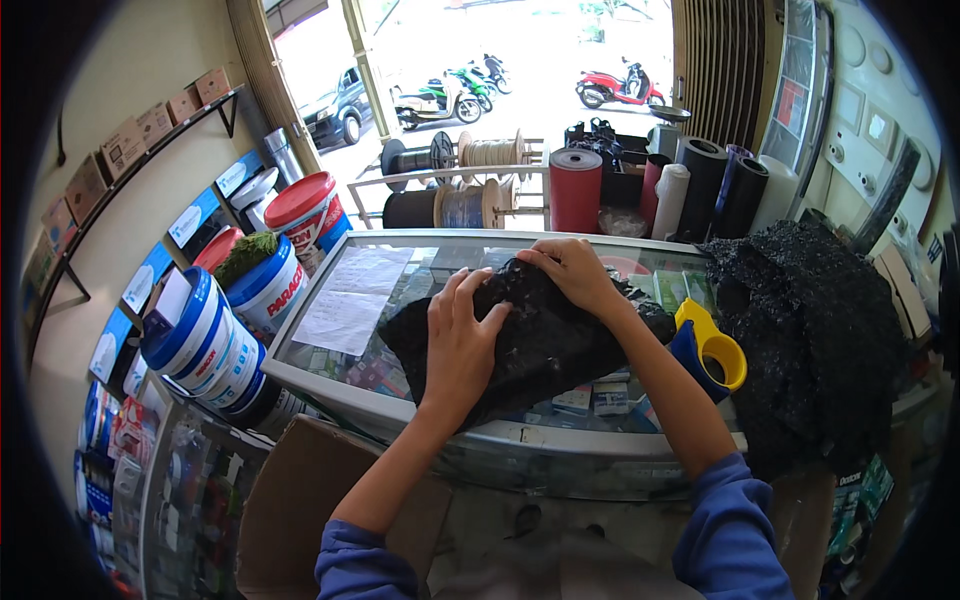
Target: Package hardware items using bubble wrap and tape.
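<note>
A bundle of black plastic wrap, apparently bubble wrap, lies across the glass-topped counter in front of me. What it may enclose is hidden. My left hand rests on its left part, fingers spread and bent, the thumb apart from them. At the bundle's far edge, my right hand pinches the wrap between thumb and fingers. A yellow and blue tape dispenser stands on the counter just right of my right forearm.
A large heap of black bubble wrap covers the counter's right end. Written sheets of paper lie at the left. Paint pails stand beyond the left edge, an open cardboard box below. Cable spools and material rolls stand behind.
</note>
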`<action>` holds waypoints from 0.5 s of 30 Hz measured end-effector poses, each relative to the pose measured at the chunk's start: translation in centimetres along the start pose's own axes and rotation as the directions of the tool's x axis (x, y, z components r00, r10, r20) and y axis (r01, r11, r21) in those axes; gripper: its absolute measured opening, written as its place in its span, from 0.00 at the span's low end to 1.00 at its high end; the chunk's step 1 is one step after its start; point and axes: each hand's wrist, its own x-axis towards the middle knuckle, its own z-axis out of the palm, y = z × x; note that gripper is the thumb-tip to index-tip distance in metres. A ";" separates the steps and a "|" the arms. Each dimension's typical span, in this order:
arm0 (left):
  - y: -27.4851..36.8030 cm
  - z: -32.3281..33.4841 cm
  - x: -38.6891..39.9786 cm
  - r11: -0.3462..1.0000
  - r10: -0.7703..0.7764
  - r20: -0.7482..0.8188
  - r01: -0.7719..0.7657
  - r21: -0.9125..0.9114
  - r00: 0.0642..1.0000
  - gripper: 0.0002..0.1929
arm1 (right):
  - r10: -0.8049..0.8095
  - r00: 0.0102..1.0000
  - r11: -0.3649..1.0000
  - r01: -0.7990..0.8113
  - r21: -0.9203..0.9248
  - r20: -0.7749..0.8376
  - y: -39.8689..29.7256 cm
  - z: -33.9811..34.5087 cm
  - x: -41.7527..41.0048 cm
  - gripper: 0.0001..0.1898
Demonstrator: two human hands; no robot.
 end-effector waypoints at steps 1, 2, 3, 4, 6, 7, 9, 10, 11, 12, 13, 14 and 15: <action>-0.2 -0.1 0.0 0.998 0.061 -0.009 -0.062 -0.008 0.998 0.14 | -0.006 1.000 1.000 0.006 0.004 -0.011 0.2 -0.1 0.0 0.16; -0.4 0.1 0.1 0.997 0.078 -0.019 -0.079 -0.014 0.997 0.11 | -0.004 1.000 1.000 0.004 0.002 -0.012 0.3 -0.3 -0.1 0.16; -0.8 0.2 -0.1 0.997 0.077 -0.018 -0.077 -0.013 0.997 0.11 | 0.009 1.000 1.000 -0.009 0.005 -0.004 0.3 -0.3 -0.2 0.16; -1.1 0.2 -0.3 0.998 0.052 0.050 -0.051 -0.026 0.997 0.08 | 0.023 1.000 1.000 -0.023 0.008 0.004 0.2 -0.3 -0.2 0.16; -1.3 0.6 -0.8 0.998 -0.031 0.145 0.023 0.056 0.989 0.05 | 0.020 0.999 1.000 -0.021 0.019 0.049 -0.4 -0.8 -0.4 0.16; -1.3 0.7 -0.9 0.998 -0.033 0.146 0.025 0.054 0.989 0.05 | 0.016 0.996 0.999 -0.019 0.029 0.092 -0.8 -1.0 -0.5 0.15; -1.0 0.4 -0.9 0.992 -0.074 0.027 0.070 0.109 0.997 0.05 | -0.008 0.989 1.000 0.009 -0.009 0.147 -1.0 -1.5 -0.7 0.15; -0.7 0.0 -0.7 0.987 -0.093 0.043 0.086 0.134 0.995 0.13 | -0.032 0.979 0.998 0.041 -0.044 0.200 -1.0 -1.8 -0.8 0.15; -0.6 -0.1 -0.4 0.987 -0.094 0.044 0.087 0.132 0.995 0.13 | -0.030 0.979 0.998 0.039 -0.045 0.201 -1.1 -2.0 -1.0 0.15; -0.4 0.0 -0.2 0.981 -0.169 0.031 0.165 0.105 0.985 0.19 | -0.054 0.977 0.998 0.061 -0.032 0.205 -1.2 -2.1 -1.4 0.13; -0.3 0.0 0.0 0.967 -0.244 0.021 0.242 0.077 0.970 0.26 | -0.078 0.975 0.996 0.083 -0.019 0.208 -1.2 -2.3 -1.7 0.12; -0.3 0.2 0.3 0.977 -0.200 0.002 0.199 0.076 0.980 0.35 | -0.074 0.975 0.997 0.081 -0.021 0.211 -0.9 -2.4 -1.8 0.12; -0.3 0.2 0.5 0.977 -0.202 0.004 0.201 0.076 0.979 0.35 | -0.101 0.968 0.995 0.104 0.001 0.228 -0.7 -2.4 -2.0 0.12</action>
